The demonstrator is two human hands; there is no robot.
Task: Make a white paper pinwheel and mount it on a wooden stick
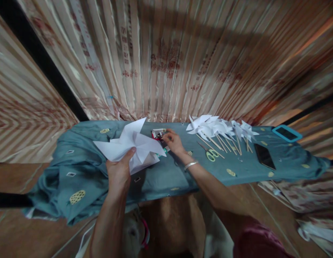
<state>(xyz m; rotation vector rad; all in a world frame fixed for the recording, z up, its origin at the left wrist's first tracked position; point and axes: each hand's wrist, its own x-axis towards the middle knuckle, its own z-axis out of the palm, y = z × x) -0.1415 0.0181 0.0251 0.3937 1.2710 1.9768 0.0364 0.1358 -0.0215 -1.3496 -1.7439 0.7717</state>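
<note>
white paper pinwheel (142,143) in left hand (119,170), right hand (175,142) at small box

pinwheel is up over the left-middle of the desk (152,186), no stick visible on it. left thumb presses near its centre, other fingers mostly hidden under the paper; grasp looks firm. right fingers bent at the edge of the red-and-white box (156,136), small bits inside; can't tell if they pinch anything. green item (165,151) pokes out by the pinwheel's right edge, partly covered, unclear what.

risks, my guess: folds could spring open if the left thumb slips off the centre; blades could crease if squeezed too hard. box could tip and spill its bits if the right fingers catch its edge. scissors (211,154) lie right of the right forearm, stick pinwheels (205,124) behind them; a careless sweep of that arm could knock both.
</note>
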